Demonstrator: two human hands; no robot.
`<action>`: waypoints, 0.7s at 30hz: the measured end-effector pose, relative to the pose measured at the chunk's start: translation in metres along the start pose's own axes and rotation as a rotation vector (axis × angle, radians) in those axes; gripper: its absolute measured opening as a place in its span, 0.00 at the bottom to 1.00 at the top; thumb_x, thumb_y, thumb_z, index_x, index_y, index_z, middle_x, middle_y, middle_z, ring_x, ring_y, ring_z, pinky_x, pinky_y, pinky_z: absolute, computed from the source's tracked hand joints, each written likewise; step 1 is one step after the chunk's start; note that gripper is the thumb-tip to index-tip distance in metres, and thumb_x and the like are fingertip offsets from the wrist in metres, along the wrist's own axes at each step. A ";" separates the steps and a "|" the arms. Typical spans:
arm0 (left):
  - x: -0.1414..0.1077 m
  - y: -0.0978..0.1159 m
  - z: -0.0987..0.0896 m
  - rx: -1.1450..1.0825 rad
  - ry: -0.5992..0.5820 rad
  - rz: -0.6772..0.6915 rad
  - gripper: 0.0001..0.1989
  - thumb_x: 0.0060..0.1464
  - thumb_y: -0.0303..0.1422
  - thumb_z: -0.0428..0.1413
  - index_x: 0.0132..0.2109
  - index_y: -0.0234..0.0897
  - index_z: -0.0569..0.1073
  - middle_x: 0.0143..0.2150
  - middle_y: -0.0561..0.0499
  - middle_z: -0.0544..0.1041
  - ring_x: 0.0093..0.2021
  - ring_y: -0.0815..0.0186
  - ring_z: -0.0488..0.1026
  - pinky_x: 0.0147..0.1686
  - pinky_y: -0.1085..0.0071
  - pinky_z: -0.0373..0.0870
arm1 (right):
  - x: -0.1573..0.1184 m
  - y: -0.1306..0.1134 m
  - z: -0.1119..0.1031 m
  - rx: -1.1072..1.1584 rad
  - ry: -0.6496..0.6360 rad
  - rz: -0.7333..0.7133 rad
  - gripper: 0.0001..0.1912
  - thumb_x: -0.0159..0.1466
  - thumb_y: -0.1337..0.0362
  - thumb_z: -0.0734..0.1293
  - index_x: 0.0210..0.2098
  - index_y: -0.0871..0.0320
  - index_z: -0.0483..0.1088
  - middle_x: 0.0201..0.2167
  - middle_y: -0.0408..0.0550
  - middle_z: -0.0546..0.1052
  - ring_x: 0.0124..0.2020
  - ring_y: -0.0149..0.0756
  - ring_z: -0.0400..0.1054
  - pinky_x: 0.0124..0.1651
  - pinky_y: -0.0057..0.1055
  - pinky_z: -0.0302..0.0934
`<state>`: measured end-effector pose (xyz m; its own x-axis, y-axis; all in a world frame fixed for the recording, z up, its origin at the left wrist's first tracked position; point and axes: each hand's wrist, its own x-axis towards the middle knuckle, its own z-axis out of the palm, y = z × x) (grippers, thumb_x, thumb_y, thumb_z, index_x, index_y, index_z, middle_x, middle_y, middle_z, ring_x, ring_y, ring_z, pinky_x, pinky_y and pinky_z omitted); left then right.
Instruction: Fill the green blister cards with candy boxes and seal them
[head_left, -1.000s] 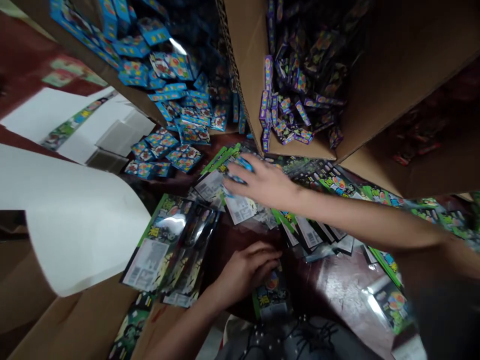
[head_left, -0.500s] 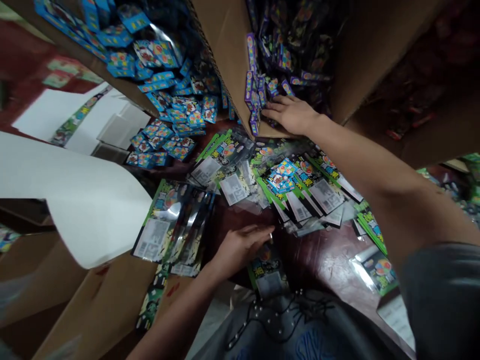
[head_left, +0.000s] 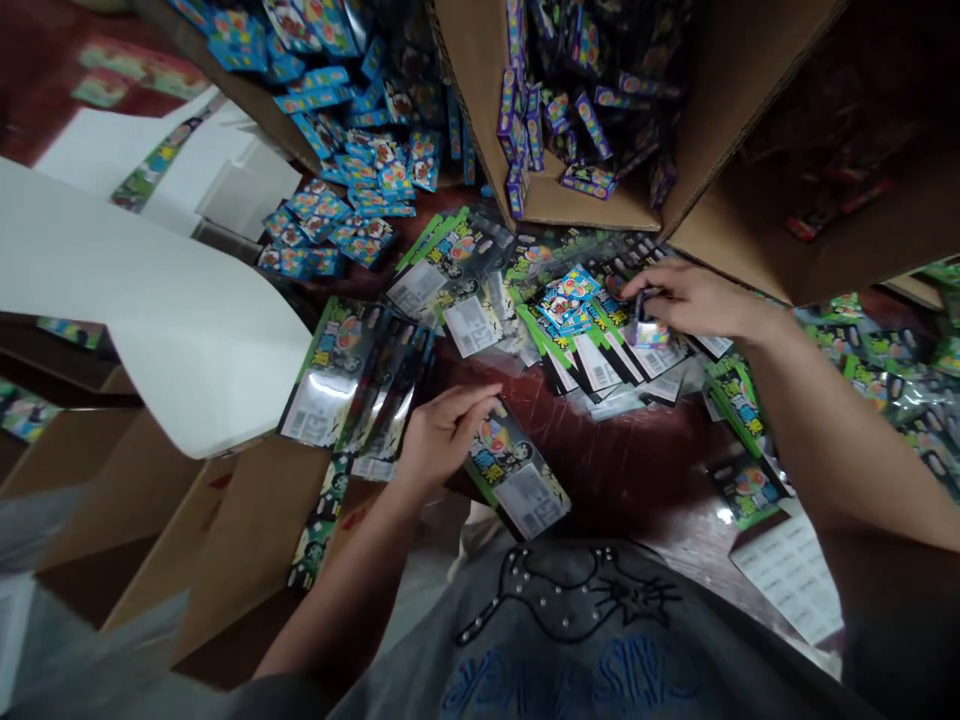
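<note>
My left hand (head_left: 446,435) is closed at the top edge of a printed plastic bag (head_left: 525,480), black and green with a white label panel. The bag slants over the table's near edge, close to my body. My right hand (head_left: 694,298) has its fingers closed round a small purple box (head_left: 649,328), partly hidden by the fingers. It hovers above a fan of similar flat bags. On that fan lie a few small blue boxes (head_left: 568,300). Behind my right hand stands a cardboard carton (head_left: 585,208) with many purple boxes inside.
Blue boxes (head_left: 330,220) spill from another carton at the back left. A stack of bags (head_left: 337,375) lies left of my left hand. A white sheet (head_left: 172,340) curls at the left, above open cartons (head_left: 247,540). More bags (head_left: 892,375) lie at the right.
My right hand has come out of the purple-box carton, moving right and toward me, with a purple box in it. My left hand has shifted left, and more of the bag shows.
</note>
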<state>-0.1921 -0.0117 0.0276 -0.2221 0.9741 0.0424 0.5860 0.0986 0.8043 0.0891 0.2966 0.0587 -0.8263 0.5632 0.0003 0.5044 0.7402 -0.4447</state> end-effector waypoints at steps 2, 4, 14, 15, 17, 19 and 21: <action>-0.003 -0.002 0.000 -0.013 0.022 -0.055 0.17 0.70 0.43 0.58 0.55 0.41 0.86 0.46 0.47 0.88 0.44 0.62 0.85 0.48 0.68 0.82 | 0.012 -0.009 0.003 -0.123 -0.015 -0.072 0.30 0.67 0.55 0.69 0.68 0.51 0.74 0.68 0.59 0.74 0.68 0.65 0.67 0.68 0.69 0.63; -0.008 -0.002 0.004 -0.034 0.017 -0.090 0.18 0.70 0.44 0.58 0.54 0.41 0.86 0.48 0.47 0.88 0.46 0.61 0.85 0.51 0.67 0.81 | 0.032 -0.029 0.005 -0.160 -0.068 -0.184 0.40 0.65 0.55 0.72 0.76 0.46 0.63 0.77 0.53 0.63 0.75 0.69 0.55 0.71 0.73 0.56; -0.024 -0.001 0.017 -0.062 0.046 -0.191 0.20 0.68 0.48 0.59 0.55 0.42 0.86 0.53 0.47 0.88 0.50 0.59 0.85 0.55 0.64 0.81 | -0.019 -0.070 0.032 -0.115 0.234 0.228 0.45 0.71 0.37 0.63 0.74 0.63 0.62 0.61 0.70 0.77 0.55 0.69 0.75 0.58 0.65 0.69; -0.022 0.000 0.018 -0.059 0.036 -0.194 0.20 0.68 0.47 0.59 0.55 0.42 0.86 0.53 0.47 0.88 0.50 0.59 0.85 0.55 0.64 0.81 | -0.032 -0.061 0.031 -0.112 0.263 0.247 0.48 0.69 0.32 0.62 0.74 0.63 0.61 0.62 0.72 0.76 0.57 0.70 0.74 0.59 0.66 0.69; -0.018 0.002 0.020 -0.054 0.025 -0.190 0.19 0.67 0.46 0.59 0.55 0.42 0.86 0.53 0.48 0.88 0.50 0.59 0.85 0.56 0.64 0.81 | -0.052 -0.038 0.022 -0.118 0.257 0.191 0.59 0.64 0.24 0.63 0.78 0.61 0.55 0.70 0.73 0.69 0.65 0.74 0.68 0.65 0.69 0.64; -0.013 0.004 0.024 -0.054 0.040 -0.189 0.18 0.67 0.45 0.60 0.55 0.42 0.86 0.53 0.48 0.88 0.50 0.60 0.85 0.56 0.65 0.81 | -0.059 -0.012 0.011 -0.120 0.157 0.066 0.72 0.55 0.19 0.65 0.82 0.58 0.44 0.79 0.70 0.56 0.75 0.78 0.54 0.72 0.74 0.53; -0.007 0.007 0.029 -0.076 0.085 -0.205 0.17 0.67 0.44 0.60 0.55 0.42 0.86 0.52 0.49 0.88 0.50 0.60 0.85 0.55 0.65 0.81 | -0.055 0.012 0.008 -0.113 0.003 -0.046 0.80 0.48 0.16 0.67 0.83 0.56 0.38 0.83 0.67 0.45 0.80 0.80 0.42 0.75 0.78 0.42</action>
<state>-0.1640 -0.0122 0.0155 -0.3972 0.9143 -0.0796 0.4625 0.2743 0.8431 0.1389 0.2714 0.0467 -0.8485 0.5288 0.0216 0.4910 0.8018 -0.3408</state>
